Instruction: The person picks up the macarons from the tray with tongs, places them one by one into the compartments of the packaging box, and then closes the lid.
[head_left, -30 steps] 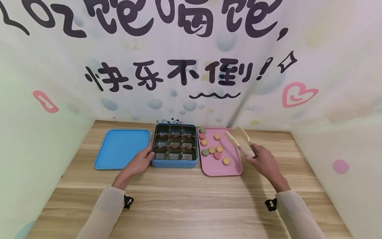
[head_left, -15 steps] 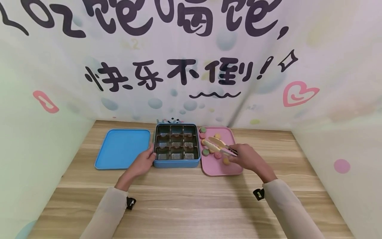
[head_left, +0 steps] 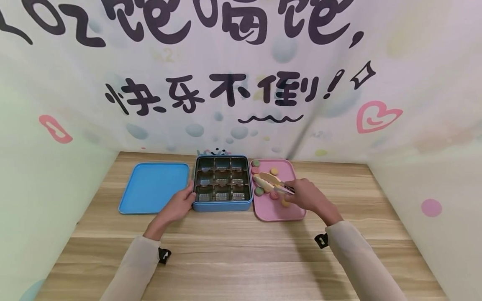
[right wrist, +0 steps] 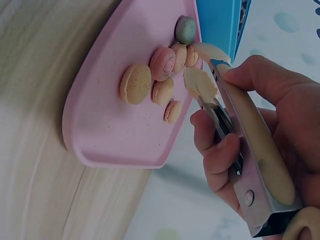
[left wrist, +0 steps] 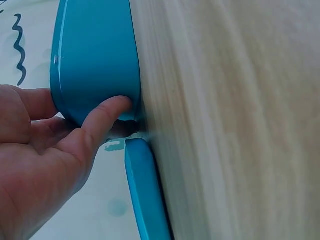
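Observation:
In the head view my left hand [head_left: 177, 207] holds the left side of a blue box [head_left: 223, 206] with a dark nine-compartment insert. The left wrist view shows its thumb against the box wall [left wrist: 97, 50] and the other fingers around the corner. My right hand [head_left: 309, 194] grips tongs [head_left: 269, 179] over a pink tray [head_left: 276, 214]. Macarons [head_left: 274, 171] in yellow, pink and green lie on that tray. In the right wrist view the tong tips [right wrist: 201, 84] are parted, near the yellow macarons [right wrist: 191, 56] by the tray's edge; whether they touch one is unclear.
A blue lid [head_left: 154, 188] lies left of the box. The wooden table [head_left: 233, 259] extends in front. A printed backdrop [head_left: 241, 133] stands directly behind the box and tray, with pale side walls left and right.
My right hand has swung the tongs left and down from the tray's right edge to over the macarons. The box shifted slightly right at first, with my left hand still on it.

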### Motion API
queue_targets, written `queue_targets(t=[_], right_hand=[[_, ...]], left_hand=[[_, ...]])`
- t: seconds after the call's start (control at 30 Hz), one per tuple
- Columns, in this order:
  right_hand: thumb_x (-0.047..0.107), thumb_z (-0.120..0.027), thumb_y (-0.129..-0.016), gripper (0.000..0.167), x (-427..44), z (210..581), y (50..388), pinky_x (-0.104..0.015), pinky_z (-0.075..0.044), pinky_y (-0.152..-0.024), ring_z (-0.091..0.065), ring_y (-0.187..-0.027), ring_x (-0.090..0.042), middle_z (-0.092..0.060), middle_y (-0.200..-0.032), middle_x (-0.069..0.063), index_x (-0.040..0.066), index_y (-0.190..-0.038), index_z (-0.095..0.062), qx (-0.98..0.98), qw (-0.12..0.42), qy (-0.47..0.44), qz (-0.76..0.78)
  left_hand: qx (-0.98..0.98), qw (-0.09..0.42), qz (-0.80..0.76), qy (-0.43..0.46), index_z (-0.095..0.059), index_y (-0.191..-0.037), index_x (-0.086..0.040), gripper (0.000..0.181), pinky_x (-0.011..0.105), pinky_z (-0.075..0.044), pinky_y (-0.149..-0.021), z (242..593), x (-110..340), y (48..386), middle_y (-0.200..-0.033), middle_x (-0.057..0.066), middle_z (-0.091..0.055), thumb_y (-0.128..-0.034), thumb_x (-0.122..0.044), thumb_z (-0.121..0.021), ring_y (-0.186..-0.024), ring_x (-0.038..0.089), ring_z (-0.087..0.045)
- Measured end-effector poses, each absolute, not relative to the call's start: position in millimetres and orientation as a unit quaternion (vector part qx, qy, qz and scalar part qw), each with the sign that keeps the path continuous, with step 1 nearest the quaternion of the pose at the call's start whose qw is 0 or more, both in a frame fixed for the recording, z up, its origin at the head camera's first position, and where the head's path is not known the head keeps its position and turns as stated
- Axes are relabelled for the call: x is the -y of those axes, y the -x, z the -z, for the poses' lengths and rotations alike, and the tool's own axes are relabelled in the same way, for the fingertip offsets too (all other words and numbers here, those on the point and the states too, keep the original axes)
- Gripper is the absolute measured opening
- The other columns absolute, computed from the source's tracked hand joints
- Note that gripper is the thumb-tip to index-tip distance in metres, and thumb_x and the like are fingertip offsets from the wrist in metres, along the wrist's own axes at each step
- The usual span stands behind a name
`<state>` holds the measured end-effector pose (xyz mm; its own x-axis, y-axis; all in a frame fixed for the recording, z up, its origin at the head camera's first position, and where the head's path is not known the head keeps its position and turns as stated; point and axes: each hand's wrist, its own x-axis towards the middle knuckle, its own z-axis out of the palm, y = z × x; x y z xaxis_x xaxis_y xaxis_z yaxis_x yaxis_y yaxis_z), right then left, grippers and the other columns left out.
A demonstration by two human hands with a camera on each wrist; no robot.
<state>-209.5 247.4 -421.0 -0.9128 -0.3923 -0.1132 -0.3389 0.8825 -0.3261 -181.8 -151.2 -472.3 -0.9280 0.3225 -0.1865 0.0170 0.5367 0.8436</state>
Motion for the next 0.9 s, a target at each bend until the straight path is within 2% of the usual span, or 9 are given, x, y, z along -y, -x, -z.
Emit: queue_targets(t=[0.1,0.4,0.5,0.53,0.63,0.67,0.77,0.83,0.9], right_hand=[[0.011,-0.066,-0.082,0.006,-249.0,419.7,208.9,-0.028,-0.036,-0.056,-0.045,-0.061,-0.015,-0.051,-0.067,-0.002,0.013,-0.082,-0.061,-0.966,0.09,0.182,0.158],[0.015,-0.068,-0.085,0.008,-244.0,416.7,213.1,-0.028,-0.037,-0.057,-0.047,-0.061,-0.016,-0.052,-0.068,-0.001,0.012,-0.083,-0.062,-0.965,0.107,0.186,0.152],[0.016,-0.07,-0.087,0.007,-242.1,416.5,214.8,-0.028,-0.039,-0.057,-0.049,-0.063,-0.016,-0.055,-0.069,-0.001,0.011,-0.087,-0.065,-0.965,0.111,0.192,0.142],[0.016,-0.07,-0.087,0.008,-241.9,416.3,215.1,-0.029,-0.039,-0.058,-0.049,-0.063,-0.016,-0.055,-0.07,-0.001,0.01,-0.089,-0.066,-0.965,0.112,0.192,0.139],[0.017,-0.071,-0.088,0.009,-243.0,415.3,215.1,-0.029,-0.04,-0.058,-0.05,-0.064,-0.017,-0.057,-0.071,-0.002,0.01,-0.092,-0.067,-0.965,0.113,0.191,0.137],[0.017,-0.071,-0.088,0.008,-243.7,415.2,215.1,-0.029,-0.04,-0.058,-0.05,-0.064,-0.016,-0.057,-0.071,-0.002,0.01,-0.091,-0.067,-0.965,0.112,0.192,0.137],[0.016,-0.07,-0.088,0.007,-246.4,414.3,214.3,-0.029,-0.038,-0.057,-0.048,-0.062,-0.016,-0.055,-0.07,-0.003,0.011,-0.088,-0.065,-0.965,0.1,0.194,0.145],[0.014,-0.068,-0.086,0.006,-247.6,413.0,213.8,-0.029,-0.038,-0.056,-0.047,-0.061,-0.016,-0.054,-0.068,-0.003,0.011,-0.085,-0.063,-0.965,0.08,0.195,0.154],[0.013,-0.067,-0.085,0.005,-247.8,410.8,213.8,-0.029,-0.037,-0.056,-0.046,-0.06,-0.016,-0.052,-0.067,-0.003,0.011,-0.085,-0.062,-0.965,0.053,0.197,0.163]], left_hand=[[-0.861,0.164,-0.471,-0.1,-0.001,-0.156,0.002,0.057,0.041,-0.04,-0.082,472.6,151.4,182.2,-0.163,0.024,0.004,-0.1097,-0.015,-0.029,-0.056,0.021,-0.04],[-0.859,0.159,-0.477,-0.099,-0.002,-0.157,0.002,0.057,0.04,-0.041,-0.075,475.3,154.4,183.9,-0.158,0.032,-0.02,-0.1096,-0.015,-0.029,-0.053,0.017,-0.037],[-0.863,0.156,-0.469,-0.107,-0.003,-0.156,0.004,0.057,0.045,-0.043,-0.086,477.3,153.8,184.9,-0.159,0.032,-0.015,-0.1096,-0.014,-0.029,-0.068,0.03,-0.051],[-0.865,0.154,-0.464,-0.109,-0.004,-0.156,0.004,0.056,0.046,-0.041,-0.093,477.9,153.5,185.1,-0.162,0.028,-0.002,-0.1095,-0.014,-0.029,-0.082,0.034,-0.056],[-0.866,0.154,-0.464,-0.109,-0.005,-0.156,0.005,0.056,0.047,-0.04,-0.096,478.6,152.0,185.0,-0.162,0.027,-0.003,-0.1093,-0.014,-0.029,-0.092,0.041,-0.056],[-0.865,0.153,-0.465,-0.107,-0.005,-0.156,0.005,0.056,0.046,-0.039,-0.093,478.6,151.6,184.9,-0.162,0.027,-0.004,-0.1092,-0.013,-0.029,-0.083,0.039,-0.054],[-0.865,0.147,-0.468,-0.105,-0.006,-0.156,0.005,0.056,0.05,-0.037,-0.103,477.9,150.8,184.0,-0.162,0.028,-0.005,-0.109,-0.013,-0.03,-0.107,0.043,-0.057],[-0.867,0.144,-0.466,-0.101,-0.006,-0.156,0.005,0.056,0.054,-0.029,-0.114,477.8,150.5,183.2,-0.162,0.027,-0.005,-0.1092,-0.014,-0.03,-0.136,0.043,-0.04],[-0.867,0.145,-0.466,-0.096,-0.005,-0.156,0.003,0.056,0.055,-0.023,-0.116,477.8,150.0,182.3,-0.162,0.025,-0.004,-0.1094,-0.016,-0.029,-0.148,0.041,-0.016]])
